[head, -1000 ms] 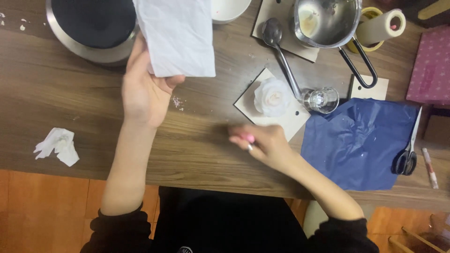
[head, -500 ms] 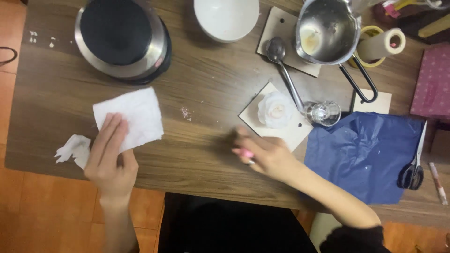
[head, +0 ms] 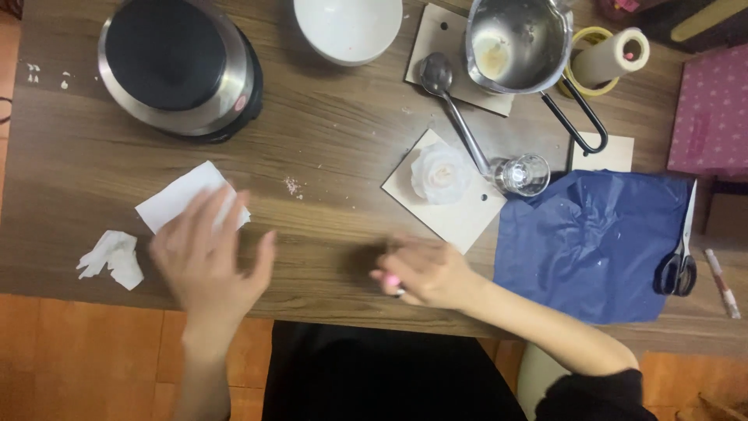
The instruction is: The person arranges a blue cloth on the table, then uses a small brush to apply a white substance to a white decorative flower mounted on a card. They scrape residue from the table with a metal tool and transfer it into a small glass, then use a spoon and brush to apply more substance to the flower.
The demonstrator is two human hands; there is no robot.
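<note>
The left hand (head: 206, 261) is motion-blurred and covers the near corner of the white tissue (head: 183, 199). The right hand (head: 425, 273) hides most of a small pink object (head: 389, 281). The white bowl (head: 348, 27) is cut off at the table's far edge.

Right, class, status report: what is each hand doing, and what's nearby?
Left hand flat on white tissue. Right hand closed on a small pink-tipped object. Crumpled tissue beside the left hand; white rose on its card above the right.

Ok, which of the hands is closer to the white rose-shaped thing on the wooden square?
Right. The right hand lies just below and slightly left of the white rose, not touching it. The left hand is far off to the left, over the white tissue.
</note>
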